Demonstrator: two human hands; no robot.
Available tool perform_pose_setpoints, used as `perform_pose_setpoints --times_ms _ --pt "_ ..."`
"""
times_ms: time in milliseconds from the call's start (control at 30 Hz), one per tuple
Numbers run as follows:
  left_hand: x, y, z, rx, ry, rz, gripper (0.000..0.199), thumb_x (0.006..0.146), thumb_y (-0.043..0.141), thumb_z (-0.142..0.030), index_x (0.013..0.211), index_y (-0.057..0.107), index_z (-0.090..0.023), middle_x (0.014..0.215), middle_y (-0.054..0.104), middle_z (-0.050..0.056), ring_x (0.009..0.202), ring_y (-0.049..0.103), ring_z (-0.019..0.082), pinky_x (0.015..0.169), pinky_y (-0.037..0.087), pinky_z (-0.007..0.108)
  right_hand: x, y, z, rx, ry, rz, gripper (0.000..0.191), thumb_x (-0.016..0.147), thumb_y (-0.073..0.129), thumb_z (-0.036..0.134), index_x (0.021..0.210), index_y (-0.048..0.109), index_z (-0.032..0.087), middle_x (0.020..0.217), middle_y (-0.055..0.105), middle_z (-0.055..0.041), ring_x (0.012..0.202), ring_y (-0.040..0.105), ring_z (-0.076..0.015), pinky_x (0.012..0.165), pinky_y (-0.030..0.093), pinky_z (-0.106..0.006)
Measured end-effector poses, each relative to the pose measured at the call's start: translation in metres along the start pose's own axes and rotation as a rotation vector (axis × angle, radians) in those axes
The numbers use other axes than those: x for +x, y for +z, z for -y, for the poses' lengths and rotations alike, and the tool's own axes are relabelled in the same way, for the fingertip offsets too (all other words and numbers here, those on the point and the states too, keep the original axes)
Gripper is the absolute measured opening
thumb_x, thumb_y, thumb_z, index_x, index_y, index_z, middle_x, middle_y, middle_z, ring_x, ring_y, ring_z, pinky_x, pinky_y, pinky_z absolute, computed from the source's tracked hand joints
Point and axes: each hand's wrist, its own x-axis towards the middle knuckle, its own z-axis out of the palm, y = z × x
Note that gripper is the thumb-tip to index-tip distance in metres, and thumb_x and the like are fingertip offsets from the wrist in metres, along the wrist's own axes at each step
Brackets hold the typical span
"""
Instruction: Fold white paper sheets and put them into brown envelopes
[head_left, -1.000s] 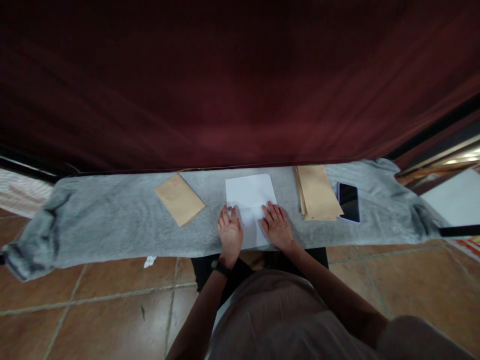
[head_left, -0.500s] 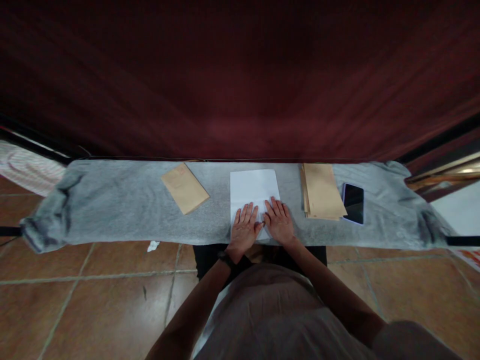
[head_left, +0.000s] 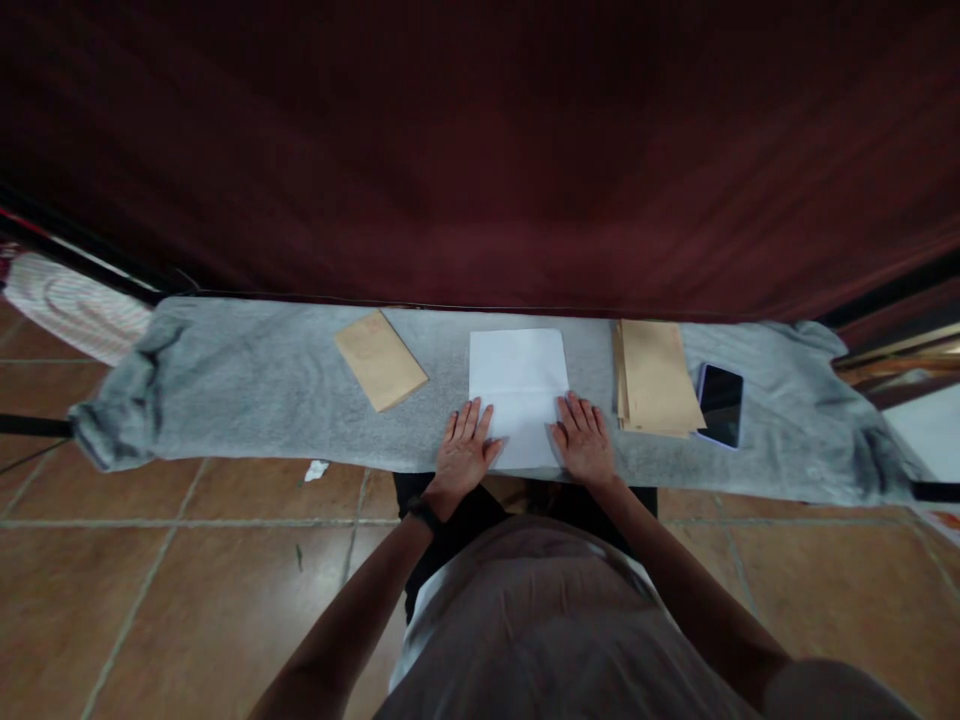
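A white sheet of paper [head_left: 519, 375] lies flat before me, with a crease running across its middle. My left hand [head_left: 463, 450] rests at its lower left edge, fingers spread and pointing away from me. On the lower right edge lies my right hand [head_left: 585, 440], also flat with its fingers stretched out. Neither hand grips anything. To the left, a brown envelope [head_left: 381, 361] sits at a slant. At the right, several brown envelopes [head_left: 658, 377] are stacked a little unevenly.
A dark-screened phone [head_left: 721, 405] in a pale purple case lies beside the stack, partly under its corner. Grey cloth [head_left: 247, 385] covers the narrow table. A dark red curtain [head_left: 480, 240] hangs behind. White scrap [head_left: 316, 470] lies on the tiled floor.
My hands have slid apart, from the middle of the paper out to its left and right edges. The camera view has shifted slightly.
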Motion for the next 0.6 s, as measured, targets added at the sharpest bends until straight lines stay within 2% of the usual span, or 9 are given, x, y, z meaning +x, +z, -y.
perform_pose_setpoints --times_ms 133,233,300,433,500,600 --pt "-0.002 -0.003 0.003 0.005 -0.015 0.0 0.063 0.103 0.04 -0.048 0.156 0.037 -0.015 0.163 0.034 0.014 0.153 0.029 0.031 0.124 0.026 0.052 -0.003 -0.003 -0.002 0.003 0.017 -0.005 0.057 0.106 0.041 0.041 0.155 0.04 0.011 0.16 0.039 -0.0156 0.146 0.037 -0.0343 0.119 0.029 -0.054" --pt "0.0 -0.005 -0.008 0.01 -0.023 -0.019 0.061 0.104 0.038 -0.043 0.158 0.033 -0.014 0.164 0.031 0.015 0.154 0.026 0.032 0.125 0.023 0.056 -0.003 -0.006 0.009 0.034 0.012 -0.003 0.057 0.106 0.038 0.037 0.156 0.037 0.01 0.161 0.037 -0.0169 0.149 0.034 -0.0328 0.12 0.028 -0.054" --pt "-0.001 -0.006 -0.021 -0.001 0.041 -0.02 0.061 0.104 0.038 -0.042 0.159 0.031 -0.015 0.166 0.028 0.013 0.155 0.021 0.03 0.126 0.019 0.056 -0.001 -0.007 0.022 0.064 -0.023 0.018 0.056 0.106 0.037 0.035 0.157 0.036 0.012 0.162 0.036 -0.0145 0.15 0.033 -0.0308 0.121 0.027 -0.053" --pt "-0.006 -0.002 -0.042 -0.044 0.261 0.055 0.065 0.103 0.039 -0.05 0.158 0.033 -0.016 0.166 0.029 0.01 0.156 0.018 0.027 0.128 0.014 0.056 0.0 -0.009 0.044 0.101 -0.102 0.088 0.051 0.107 0.036 0.034 0.154 0.042 0.016 0.163 0.037 -0.011 0.15 0.033 -0.0275 0.122 0.028 -0.049" --pt "-0.009 0.0 -0.042 -0.044 0.301 0.082 0.065 0.103 0.039 -0.051 0.157 0.035 -0.016 0.165 0.032 0.01 0.156 0.02 0.026 0.128 0.015 0.055 -0.001 -0.008 0.048 0.1 -0.11 0.106 0.05 0.107 0.037 0.033 0.153 0.044 0.015 0.162 0.038 -0.0118 0.15 0.034 -0.0274 0.122 0.029 -0.048" --pt "-0.01 0.001 -0.031 -0.025 0.335 0.092 0.061 0.103 0.041 -0.05 0.156 0.037 -0.019 0.165 0.033 0.008 0.155 0.022 0.024 0.128 0.018 0.051 -0.003 -0.008 0.046 0.092 -0.1 0.109 0.051 0.106 0.042 0.035 0.152 0.045 0.015 0.161 0.039 -0.0126 0.149 0.036 -0.0283 0.121 0.03 -0.048"
